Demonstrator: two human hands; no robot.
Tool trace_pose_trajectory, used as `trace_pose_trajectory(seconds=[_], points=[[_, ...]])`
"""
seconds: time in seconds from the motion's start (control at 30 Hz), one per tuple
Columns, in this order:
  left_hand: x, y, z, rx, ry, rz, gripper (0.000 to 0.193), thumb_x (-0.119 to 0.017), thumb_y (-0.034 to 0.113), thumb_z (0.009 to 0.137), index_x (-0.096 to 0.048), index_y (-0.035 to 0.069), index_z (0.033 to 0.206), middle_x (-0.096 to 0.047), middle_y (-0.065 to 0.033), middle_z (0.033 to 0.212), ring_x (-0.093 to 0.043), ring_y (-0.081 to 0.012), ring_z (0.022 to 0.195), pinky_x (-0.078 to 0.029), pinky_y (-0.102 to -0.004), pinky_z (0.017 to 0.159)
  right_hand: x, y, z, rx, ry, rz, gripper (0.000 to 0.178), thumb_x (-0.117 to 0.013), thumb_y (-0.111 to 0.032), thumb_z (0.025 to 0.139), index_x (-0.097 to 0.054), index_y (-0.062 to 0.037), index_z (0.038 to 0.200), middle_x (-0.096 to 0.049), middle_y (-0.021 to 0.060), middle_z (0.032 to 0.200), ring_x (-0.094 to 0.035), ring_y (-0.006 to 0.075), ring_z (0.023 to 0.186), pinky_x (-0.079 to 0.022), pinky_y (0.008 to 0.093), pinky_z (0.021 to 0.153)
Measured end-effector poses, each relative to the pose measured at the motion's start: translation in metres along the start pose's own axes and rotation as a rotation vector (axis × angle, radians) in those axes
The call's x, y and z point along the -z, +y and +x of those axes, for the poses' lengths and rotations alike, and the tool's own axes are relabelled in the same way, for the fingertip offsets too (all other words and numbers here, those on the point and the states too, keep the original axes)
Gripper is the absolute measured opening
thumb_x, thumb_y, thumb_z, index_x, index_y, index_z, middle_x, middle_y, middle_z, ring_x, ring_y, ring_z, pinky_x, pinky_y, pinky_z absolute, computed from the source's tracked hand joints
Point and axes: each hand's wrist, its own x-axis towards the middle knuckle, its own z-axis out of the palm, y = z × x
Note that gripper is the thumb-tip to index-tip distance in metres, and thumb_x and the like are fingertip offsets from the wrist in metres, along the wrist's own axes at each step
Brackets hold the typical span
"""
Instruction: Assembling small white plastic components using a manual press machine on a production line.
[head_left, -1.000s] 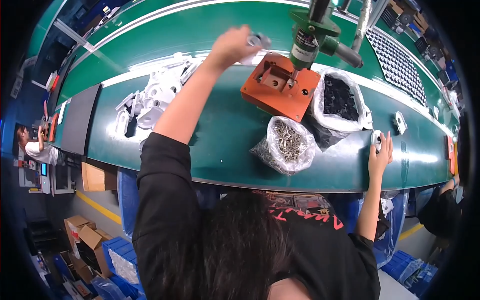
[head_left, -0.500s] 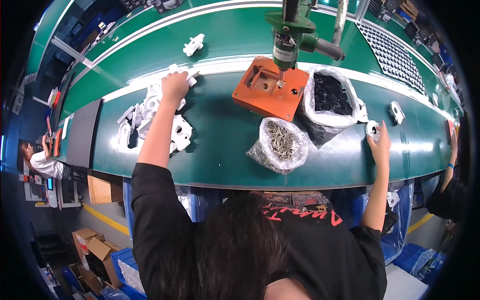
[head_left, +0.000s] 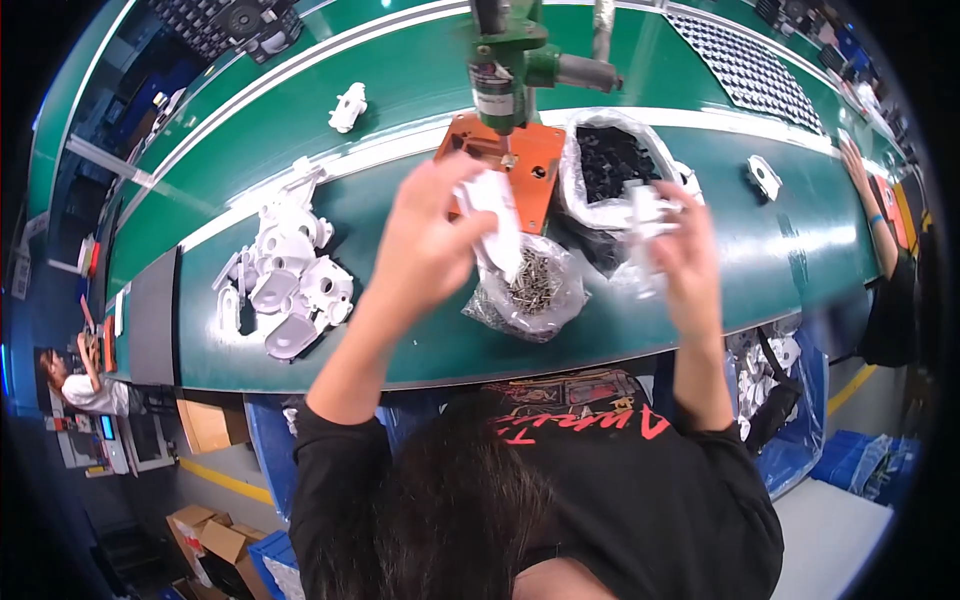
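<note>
My left hand (head_left: 432, 235) is raised over the green table and grips a white plastic part (head_left: 497, 222) above a clear bag of screws (head_left: 528, 287). My right hand (head_left: 676, 250) is up beside it and holds a smaller white plastic piece (head_left: 643, 212), blurred by motion. Just beyond both hands lies an orange jig plate (head_left: 527, 165) under a green screwdriver tool (head_left: 505, 70) that hangs from above.
A pile of white plastic parts (head_left: 287, 290) lies at the left of the green table (head_left: 400, 330). A bag of black parts (head_left: 610, 165) stands right of the jig. Single white parts (head_left: 347, 107) (head_left: 764, 177) lie apart. Another person's arm (head_left: 868, 200) reaches in at right.
My left hand came from the white pile at left to the middle with a white part. My right hand left the table's right edge and rose toward the middle with a small piece.
</note>
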Motion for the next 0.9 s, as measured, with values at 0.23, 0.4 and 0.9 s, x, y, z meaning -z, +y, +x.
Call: trace_pose_trajectory(seconds=[0.23,0.4,0.9], points=[[-0.056,0.048,0.006,0.061,0.267,-0.447,0.033,-0.056,-0.008,0.067,-0.053,0.006,0.096,-0.054,-0.0118,0.103,-0.055,-0.0287,0.090,-0.045,-0.0371,0.081,-0.040,0.005,-0.004,-0.052,-0.255,-0.046,0.062,-0.067,-0.018,0.085,-0.037,-0.0001,0.137,-0.053,0.0084,0.115,-0.055,0.0146,0.102,-0.047,0.0276,0.084],[-0.046,0.041,0.005,0.462,0.178,-1.041,0.027,-0.040,-0.008,0.081,-0.047,0.003,0.104,-0.053,-0.0062,0.088,-0.054,-0.0106,0.075,-0.045,-0.0241,0.067,-0.024,-0.014,-0.006,-0.014,-0.267,0.110,0.078,-0.078,-0.025,0.071,-0.041,0.0031,0.134,-0.054,0.0140,0.120,-0.056,0.0234,0.109,-0.045,0.0344,0.092],[-0.062,0.045,-0.003,0.923,-0.273,-1.736,0.020,-0.048,0.022,0.094,-0.048,0.006,0.107,-0.055,-0.0053,0.100,-0.059,-0.0116,0.088,-0.051,-0.0264,0.074,-0.033,-0.025,-0.003,0.563,-0.666,-0.505,0.073,-0.082,-0.013,0.062,-0.050,-0.0059,0.127,-0.052,0.0130,0.129,-0.049,0.0332,0.118,-0.037,0.0411,0.100]])
